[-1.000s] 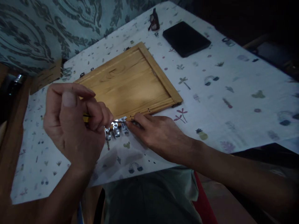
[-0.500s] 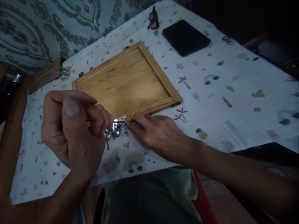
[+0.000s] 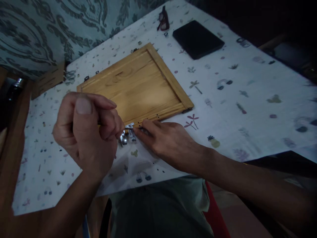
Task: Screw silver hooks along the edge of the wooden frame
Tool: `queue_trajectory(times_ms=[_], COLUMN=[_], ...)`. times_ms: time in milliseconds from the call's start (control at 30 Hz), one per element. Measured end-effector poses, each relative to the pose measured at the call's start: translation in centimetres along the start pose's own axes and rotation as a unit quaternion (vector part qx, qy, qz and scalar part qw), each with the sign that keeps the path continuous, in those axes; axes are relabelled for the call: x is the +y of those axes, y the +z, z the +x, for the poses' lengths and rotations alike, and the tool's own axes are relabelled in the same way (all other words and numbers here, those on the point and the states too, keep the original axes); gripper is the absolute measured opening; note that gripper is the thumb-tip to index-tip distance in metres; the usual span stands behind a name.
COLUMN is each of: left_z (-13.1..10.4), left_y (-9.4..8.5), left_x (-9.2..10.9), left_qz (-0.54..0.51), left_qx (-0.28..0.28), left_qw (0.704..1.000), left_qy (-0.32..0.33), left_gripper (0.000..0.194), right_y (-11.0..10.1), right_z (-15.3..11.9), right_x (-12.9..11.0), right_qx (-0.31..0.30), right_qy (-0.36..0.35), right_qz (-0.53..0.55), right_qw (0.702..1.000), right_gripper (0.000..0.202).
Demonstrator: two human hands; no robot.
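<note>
My left hand (image 3: 90,130) is closed around a thin screwdriver (image 3: 128,128); only a bit of its slim dark shaft shows, pointing right, and the fingers hide the rest. The tip meets shiny metal fittings (image 3: 131,135) at the near edge of a framed wooden panel (image 3: 128,89). My right hand (image 3: 168,140) rests against that same edge, thumb and forefinger pinched together beside the fittings. Whatever lies between those fingertips is too small to make out. Small dark holes dot the panel's edge just above the right fingers.
A patterned white cloth covers the table (image 3: 237,132). Beyond the panel lie a black flat case (image 3: 198,39) and a pair of glasses (image 3: 163,20). At the far left sits a brown slotted board (image 3: 48,81) with metal pieces (image 3: 70,77) beside it. A patterned wall borders the back left.
My left hand has moved right, closer to my right hand, and now covers more of the metal fittings and the screwdriver. My right hand has hardly moved.
</note>
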State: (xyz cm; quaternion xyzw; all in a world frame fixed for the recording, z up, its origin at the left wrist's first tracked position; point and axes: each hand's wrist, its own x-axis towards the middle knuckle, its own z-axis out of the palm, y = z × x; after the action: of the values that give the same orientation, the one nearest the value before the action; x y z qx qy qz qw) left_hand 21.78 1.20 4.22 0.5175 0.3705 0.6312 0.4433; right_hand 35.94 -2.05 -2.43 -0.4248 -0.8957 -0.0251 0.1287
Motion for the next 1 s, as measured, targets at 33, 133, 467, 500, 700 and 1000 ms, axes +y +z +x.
queue_trajectory(times_ms=[33,133,467,500,700,1000], left_z=[0.1,0.6,2.0,2.0,2.6,2.7], left_y=[0.1,0.5,0.1,0.0,0.3,0.8], left_x=[0.0,-0.2,-0.6,-0.6,-0.3,0.4], left_qz=[0.007,0.021,-0.018,-0.024,-0.028,0.02], left_qx=[-0.004,-0.015,-0.081,-0.105,-0.164,-0.184], left_qw=[1.0,0.998,0.996,0.994,0.986,0.983], left_qy=[0.012,0.05,0.016,0.028,0.005,-0.017], left_gripper=[0.034,0.04,0.033,0.03,0.039,0.045], right_y=[0.0,0.0,0.1,0.1,0.2,0.3], right_z=[0.0,0.1,0.0,0.0,0.0,-0.1], right_x=[0.0,0.0,0.1,0.1,0.0,0.1], right_qx=[-0.005,-0.009,0.008,0.008,0.016,0.018], right_qy=[0.0,-0.002,-0.003,-0.004,-0.002,-0.003], right_qz=[0.002,0.007,0.017,0.018,0.015,0.016], right_qw=[1.0,1.0,1.0,1.0,1.0,1.0], right_gripper=[0.037,0.037,0.037,0.038,0.033,0.032])
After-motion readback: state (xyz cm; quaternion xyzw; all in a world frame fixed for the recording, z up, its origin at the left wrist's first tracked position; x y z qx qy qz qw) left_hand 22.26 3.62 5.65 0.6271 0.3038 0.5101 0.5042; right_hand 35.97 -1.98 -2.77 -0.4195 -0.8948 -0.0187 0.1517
